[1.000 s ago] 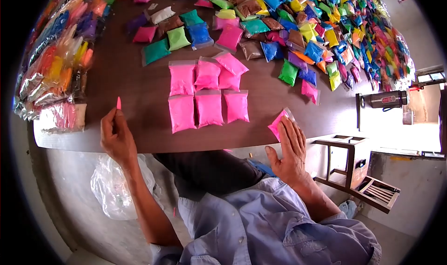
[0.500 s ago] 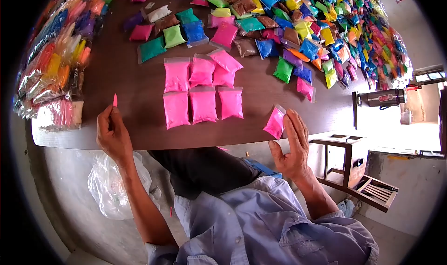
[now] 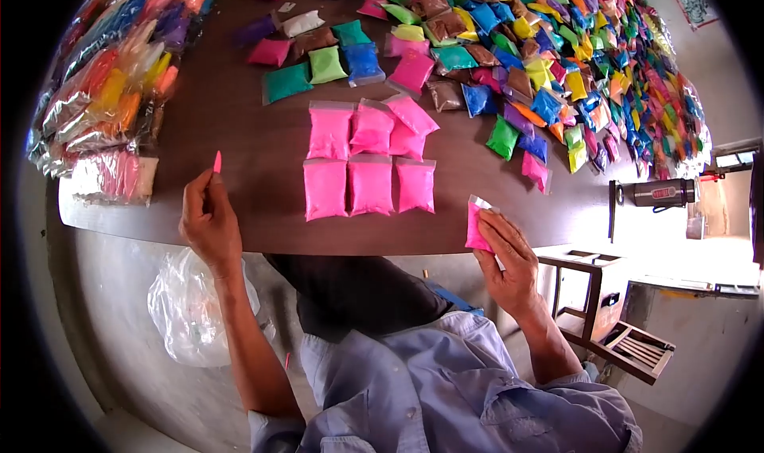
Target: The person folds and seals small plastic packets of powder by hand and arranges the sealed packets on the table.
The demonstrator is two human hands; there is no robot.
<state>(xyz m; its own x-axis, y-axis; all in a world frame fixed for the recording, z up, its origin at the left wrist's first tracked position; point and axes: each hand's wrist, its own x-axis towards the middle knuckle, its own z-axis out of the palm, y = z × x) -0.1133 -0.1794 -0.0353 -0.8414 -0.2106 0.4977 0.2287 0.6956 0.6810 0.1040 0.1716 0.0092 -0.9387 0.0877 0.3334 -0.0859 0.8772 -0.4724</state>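
My left hand (image 3: 210, 218) pinches a slim pink stick with a pointed tip (image 3: 217, 162), held upright over the left part of the table. At the table's front edge, my right hand (image 3: 509, 260) has its fingers over a small pink zip bag (image 3: 476, 224), with the thumb below it. Between my hands, several bright pink bags lie in two rows, such as this front bag (image 3: 326, 189). In the back row, one pink bag (image 3: 413, 115) lies tilted over another.
A large heap of small coloured bags (image 3: 549, 71) covers the back right of the table (image 3: 239, 135). Long clear packs of coloured pieces (image 3: 111, 87) are stacked at left. A thermos (image 3: 660, 192), a wooden stool (image 3: 593, 294) and a plastic sack (image 3: 195, 310) are around.
My right hand has closed on the pink bag, which now stands more upright by the edge. The left hand still holds the pink stick. The whole view has shifted slightly.
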